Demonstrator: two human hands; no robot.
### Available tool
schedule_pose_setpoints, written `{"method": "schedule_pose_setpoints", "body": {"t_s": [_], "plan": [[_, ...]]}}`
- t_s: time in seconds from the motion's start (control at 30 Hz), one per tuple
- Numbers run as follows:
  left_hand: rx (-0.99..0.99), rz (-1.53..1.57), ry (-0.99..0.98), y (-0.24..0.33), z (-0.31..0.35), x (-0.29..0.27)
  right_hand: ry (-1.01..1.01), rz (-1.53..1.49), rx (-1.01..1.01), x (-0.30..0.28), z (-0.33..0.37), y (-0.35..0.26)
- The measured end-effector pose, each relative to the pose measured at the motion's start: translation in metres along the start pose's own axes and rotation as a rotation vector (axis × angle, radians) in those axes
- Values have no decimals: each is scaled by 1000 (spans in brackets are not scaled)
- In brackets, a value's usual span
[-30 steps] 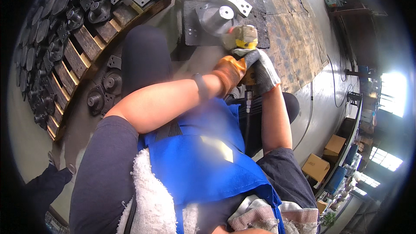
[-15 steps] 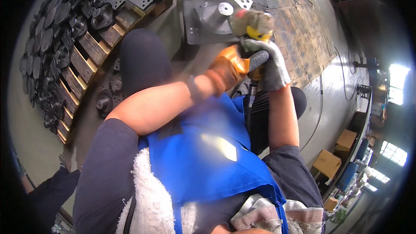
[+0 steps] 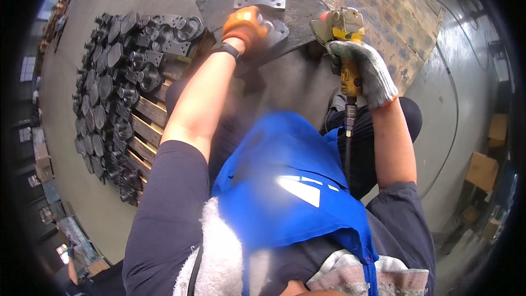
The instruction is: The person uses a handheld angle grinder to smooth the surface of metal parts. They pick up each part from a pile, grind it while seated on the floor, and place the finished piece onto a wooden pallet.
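My left hand, in an orange glove, is closed around the post of a dark metal bracket on the bench. The glove hides most of the post; a rounded plate shows to its right. Just beyond it is the bracket's flat end plate, with several drilled holes. In a whitish knit glove, my right hand grips a yellow angle grinder. The grinder's worn guard points away from me, over the bench's near edge. A dark hose runs from its handle toward my lap.
The bench has a dark metal sheet and a worn wooden top. On my left, a wooden pallet carries many similar dark brackets. A cable lies on the floor at right, near cardboard boxes.
My left hand has left the grinder and taken hold of the bracket. The grinder, in my right hand, has come away from the bracket. The bracket sits turned differently, and the whole view has swung.
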State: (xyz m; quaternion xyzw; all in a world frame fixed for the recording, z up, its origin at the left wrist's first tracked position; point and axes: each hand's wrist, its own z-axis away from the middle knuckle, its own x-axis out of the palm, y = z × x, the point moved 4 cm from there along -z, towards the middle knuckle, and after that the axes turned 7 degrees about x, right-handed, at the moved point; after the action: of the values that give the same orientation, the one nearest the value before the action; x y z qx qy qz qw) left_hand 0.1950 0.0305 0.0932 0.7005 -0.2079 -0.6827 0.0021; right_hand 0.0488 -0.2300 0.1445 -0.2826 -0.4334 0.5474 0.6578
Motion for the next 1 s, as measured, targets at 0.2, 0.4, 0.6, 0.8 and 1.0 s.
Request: {"method": "schedule_pose_setpoints", "body": {"t_s": [0.2,0.4,0.6,0.8,1.0], "plan": [[-306,-22,-20,46,-26,20,121,-22,35,-26,8,-3],[-339,780,-163,39,-18,8,90,-47,128,-35,-2,3],[-467,1461,-750,92,88,7,-20,34,182,-15,-33,31],[171,1640,-539,107,90,86,-229,339,-56,7,-64,48],[644,312,81,101,72,123,-512,1061,-585,3,-98,53]]}}
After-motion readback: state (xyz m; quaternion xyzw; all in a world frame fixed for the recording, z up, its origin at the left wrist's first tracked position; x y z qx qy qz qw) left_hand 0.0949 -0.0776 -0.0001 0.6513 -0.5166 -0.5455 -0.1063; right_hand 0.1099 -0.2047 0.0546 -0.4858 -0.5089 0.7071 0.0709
